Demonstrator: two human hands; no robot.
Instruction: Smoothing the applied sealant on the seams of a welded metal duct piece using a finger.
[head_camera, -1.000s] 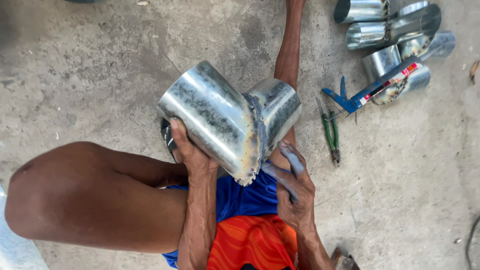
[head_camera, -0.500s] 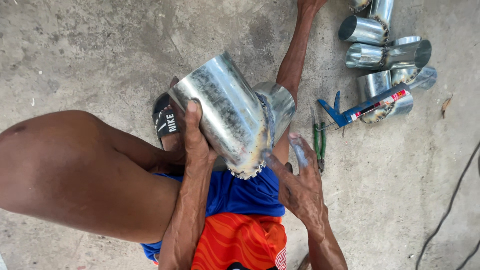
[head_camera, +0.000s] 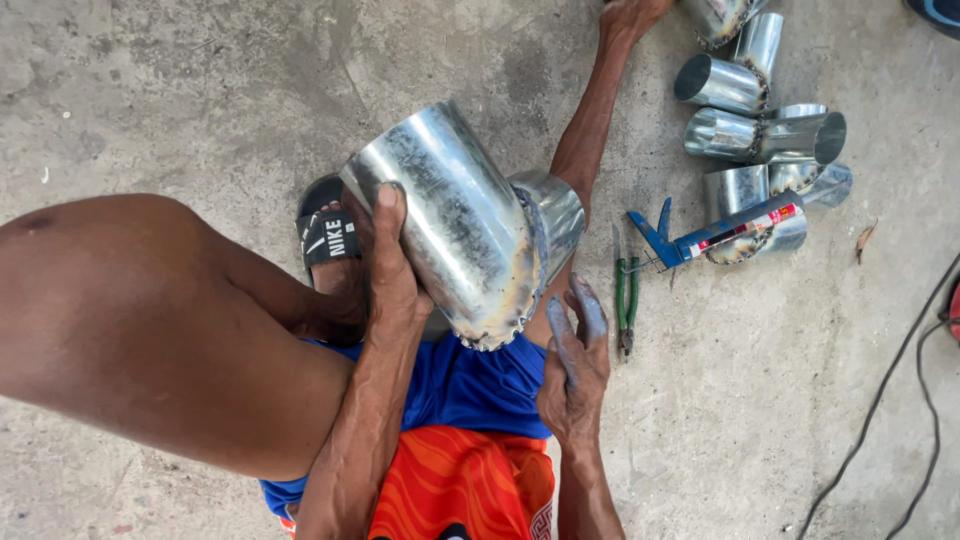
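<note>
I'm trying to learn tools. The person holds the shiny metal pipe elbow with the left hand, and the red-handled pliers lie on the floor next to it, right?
Almost. The head view shows the left hand gripping the metal pipe elbow, and pliers do lie on the concrete floor beside it. But their handles are green, not red.

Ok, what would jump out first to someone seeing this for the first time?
The shiny sheet-metal duct elbow at centre, gripped by the left hand, its lower rim scorched. The right hand, fingers smeared grey, hovers beside it. More metal elbows lie top right, with green-handled pliers alongside.
</note>
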